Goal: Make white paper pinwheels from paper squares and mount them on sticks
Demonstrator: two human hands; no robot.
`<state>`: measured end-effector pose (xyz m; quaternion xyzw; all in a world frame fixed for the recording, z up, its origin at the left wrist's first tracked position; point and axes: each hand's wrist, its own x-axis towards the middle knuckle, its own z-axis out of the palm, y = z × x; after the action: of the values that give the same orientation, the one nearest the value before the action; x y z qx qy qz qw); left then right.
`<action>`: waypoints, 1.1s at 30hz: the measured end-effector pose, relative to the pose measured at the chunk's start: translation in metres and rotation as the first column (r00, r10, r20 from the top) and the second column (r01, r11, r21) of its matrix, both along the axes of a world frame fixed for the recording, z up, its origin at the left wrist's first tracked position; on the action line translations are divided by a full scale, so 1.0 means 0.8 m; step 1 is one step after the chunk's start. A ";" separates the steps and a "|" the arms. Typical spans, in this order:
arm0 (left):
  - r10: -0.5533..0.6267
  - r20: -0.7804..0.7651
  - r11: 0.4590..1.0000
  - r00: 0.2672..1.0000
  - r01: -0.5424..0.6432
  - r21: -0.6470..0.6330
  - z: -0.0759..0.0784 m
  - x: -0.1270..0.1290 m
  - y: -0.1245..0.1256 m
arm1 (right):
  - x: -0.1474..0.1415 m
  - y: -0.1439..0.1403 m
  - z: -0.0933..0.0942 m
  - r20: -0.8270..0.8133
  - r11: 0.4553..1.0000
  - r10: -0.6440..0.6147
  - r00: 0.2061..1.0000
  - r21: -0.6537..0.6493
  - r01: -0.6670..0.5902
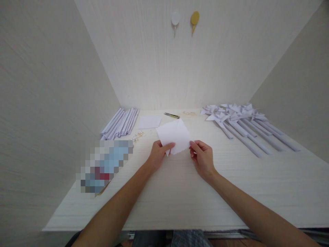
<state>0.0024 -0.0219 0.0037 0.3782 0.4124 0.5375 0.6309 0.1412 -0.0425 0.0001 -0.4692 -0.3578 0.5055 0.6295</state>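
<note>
A square sheet of white paper [175, 134] is held up between my two hands over the middle of the table. My left hand [158, 155] pinches its lower left part, with the thumb lying on top and a corner of paper poking out beneath. At the right corner, my right hand [202, 156] grips the sheet between thumb and fingertips, the other fingers curled. A crease seems to run near the top corner. Behind the sheet lie small thread snips [171, 115] and a flat stack of white paper [149, 121].
Rolled paper sticks [120, 122] lie in a bundle at the back left. Paper pinwheels [231, 115] on sticks are piled at the right. Small pale bits [138, 136] sit left of centre. A blurred-out object [108, 168] is at the left; walls enclose the table [231, 199].
</note>
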 end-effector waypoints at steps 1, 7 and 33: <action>-0.035 -0.001 0.999 0.999 0.035 0.013 0.001 0.001 -0.003 | 0.000 0.000 0.001 -0.034 1.000 -0.012 0.999 0.005 0.012; -0.033 -0.072 0.997 0.997 0.038 0.067 0.000 0.005 -0.009 | -0.005 -0.002 -0.001 -0.045 0.990 0.137 0.989 -0.011 -0.138; 0.090 -0.022 0.993 0.996 -0.087 0.084 -0.002 0.007 -0.007 | -0.011 -0.009 0.001 0.210 0.904 0.427 0.880 -0.065 -0.423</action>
<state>0.0078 -0.0274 0.0019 0.3924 0.4141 0.5768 0.5847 0.1326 -0.0498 0.0012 -0.4374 -0.5147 0.5795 0.4561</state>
